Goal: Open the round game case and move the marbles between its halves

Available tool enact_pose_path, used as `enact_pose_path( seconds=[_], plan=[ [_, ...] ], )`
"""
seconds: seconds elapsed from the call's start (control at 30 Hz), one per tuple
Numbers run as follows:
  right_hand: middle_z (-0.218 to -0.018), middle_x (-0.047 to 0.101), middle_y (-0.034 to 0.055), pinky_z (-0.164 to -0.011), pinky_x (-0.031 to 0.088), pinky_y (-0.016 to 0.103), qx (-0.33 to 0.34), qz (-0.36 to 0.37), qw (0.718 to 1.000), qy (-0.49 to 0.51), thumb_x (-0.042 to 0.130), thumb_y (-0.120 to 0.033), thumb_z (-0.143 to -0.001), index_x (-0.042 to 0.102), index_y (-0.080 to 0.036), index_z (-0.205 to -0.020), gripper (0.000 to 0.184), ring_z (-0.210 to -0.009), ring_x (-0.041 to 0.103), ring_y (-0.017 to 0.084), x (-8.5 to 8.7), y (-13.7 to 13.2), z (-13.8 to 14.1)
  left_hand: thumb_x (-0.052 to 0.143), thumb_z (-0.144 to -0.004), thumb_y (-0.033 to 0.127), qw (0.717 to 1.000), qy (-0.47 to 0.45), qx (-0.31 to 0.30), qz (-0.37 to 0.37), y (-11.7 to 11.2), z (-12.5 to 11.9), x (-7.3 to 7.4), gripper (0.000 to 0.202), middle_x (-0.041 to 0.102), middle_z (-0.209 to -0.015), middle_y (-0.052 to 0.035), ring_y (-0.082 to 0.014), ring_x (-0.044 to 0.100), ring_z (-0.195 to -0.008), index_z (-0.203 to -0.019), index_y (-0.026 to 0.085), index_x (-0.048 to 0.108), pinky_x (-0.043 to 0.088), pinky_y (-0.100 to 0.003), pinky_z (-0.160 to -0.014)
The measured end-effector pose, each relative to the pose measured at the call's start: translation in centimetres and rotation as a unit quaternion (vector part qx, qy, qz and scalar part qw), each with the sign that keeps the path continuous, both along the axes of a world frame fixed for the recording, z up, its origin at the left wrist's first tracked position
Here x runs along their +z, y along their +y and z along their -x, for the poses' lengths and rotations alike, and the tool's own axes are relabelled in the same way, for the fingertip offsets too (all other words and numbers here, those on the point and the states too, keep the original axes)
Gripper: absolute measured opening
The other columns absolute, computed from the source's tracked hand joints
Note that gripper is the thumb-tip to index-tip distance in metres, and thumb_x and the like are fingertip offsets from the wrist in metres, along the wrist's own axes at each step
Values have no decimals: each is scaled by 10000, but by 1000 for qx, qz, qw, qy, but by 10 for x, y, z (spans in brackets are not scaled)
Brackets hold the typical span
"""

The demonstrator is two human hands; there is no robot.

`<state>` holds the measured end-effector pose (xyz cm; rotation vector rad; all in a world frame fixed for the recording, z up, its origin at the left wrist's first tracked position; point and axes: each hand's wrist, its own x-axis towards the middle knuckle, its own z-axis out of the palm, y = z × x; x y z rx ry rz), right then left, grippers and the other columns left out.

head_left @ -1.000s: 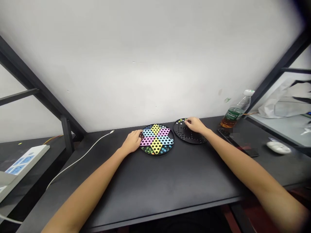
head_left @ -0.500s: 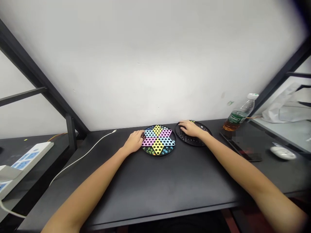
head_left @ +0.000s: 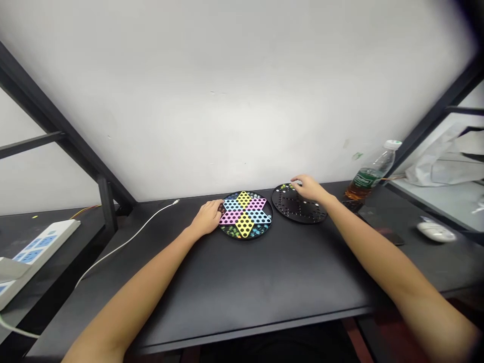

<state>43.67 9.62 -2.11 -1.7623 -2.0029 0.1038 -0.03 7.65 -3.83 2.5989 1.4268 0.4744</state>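
The round Chinese checkers board (head_left: pixel 245 214), with a star of yellow, pink and blue points, lies flat on the black desk. Several coloured marbles sit around its star under the rim. My left hand (head_left: pixel 207 217) is closed at the board's left edge, fingers over the rim. To the right lies a round black board with holes (head_left: pixel 295 205); a few white pieces and yellow-green marbles (head_left: pixel 283 187) sit on it. Over its far edge is my right hand (head_left: pixel 309 188), thumb and forefinger slightly apart near the yellow-green marbles. I see nothing between them.
A plastic bottle (head_left: pixel 368 174) with amber drink stands at the back right. A dark flat device (head_left: pixel 381 229) and a white mouse-shaped object (head_left: pixel 436 231) lie further right. On the left are a white cable (head_left: pixel 128 242) and a power strip (head_left: pixel 41 252). A white wall rises behind.
My right hand has lifted from the middle of the black board and moved right and away, uncovering its holes and pieces. My left hand stays at the star board's edge. The view shifted slightly.
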Motion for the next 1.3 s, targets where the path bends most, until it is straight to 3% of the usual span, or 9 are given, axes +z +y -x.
enact_pose_path(
  seconds=[0.23,0.43,0.5,0.6,0.7,0.83,0.97,1.1,1.3],
  plan=[
    [-1131,733,141,-935,498,387,-37,9,998,58,502,-333,-941,727,-144,-1087,328,-1019,671,261,30,-14,-14,348,-920,200,1000,13,2,-4,0,0,0,448,630,-1291,-129,-283,568,-1186,-1328,151,527,449,-475,-1046],
    [-1086,748,117,-884,504,353,44,57,996,45,497,-374,-955,733,-162,-1056,333,-956,679,241,53,-35,15,419,-898,203,996,46,-6,-72,-11,-9,10,316,502,-1499,-118,-298,456,-1365,-1136,178,625,435,-460,-1073],
    [-1073,751,106,-851,505,336,86,82,992,34,493,-391,-960,731,-166,-1075,347,-933,678,233,60,-45,32,428,-896,198,992,86,-18,-95,-18,-16,16,296,580,-1420,-128,-299,501,-1326,-1102,173,639,427,-450,-1067],
    [-1055,754,87,-818,495,310,174,128,976,-2,501,-393,-962,736,-178,-1084,341,-906,679,221,68,-61,61,419,-918,220,982,141,-8,-123,-31,-27,24,281,731,-1087,-142,-281,662,-992,-1047,149,658,440,-451,-996],
    [-1076,744,85,-822,481,297,264,159,950,-44,531,-379,-954,740,-187,-1085,313,-928,676,221,69,-78,88,422,-955,323,968,182,17,-174,-47,-38,30,324,735,-914,-157,-304,659,-906,-920,136,684,376,-505,-1015],
    [-1076,709,108,-835,474,304,325,172,926,-87,569,-370,-951,730,-168,-1076,287,-956,660,232,59,-94,115,391,-977,399,959,215,70,-170,-69,-51,37,435,711,-853,-201,-328,659,-835,-880,100,691,411,-453,-789],
    [-1057,671,111,-823,468,301,308,162,931,-109,564,-308,-960,718,-155,-1000,221,-907,649,215,47,-94,123,372,-991,446,960,222,79,-152,-80,-56,42,485,705,-765,-183,-314,670,-768,-856,105,691,394,-428,-746],
    [-1045,666,111,-814,455,288,272,139,944,-123,533,-272,-975,705,-150,-964,211,-894,644,204,43,-86,120,345,-1007,382,974,186,44,-126,-72,-52,42,437,700,-766,-148,-278,671,-765,-894,130,682,410,-415,-770],
    [-1098,668,110,-812,455,279,158,81,973,-146,433,-299,-1020,681,-164,-1055,284,-978,644,219,40,-85,126,410,-982,401,992,64,-69,-81,-45,-36,24,384,600,-1312,-136,-294,552,-1205,-1248,195,594,433,-454,-1017]
  ],
)
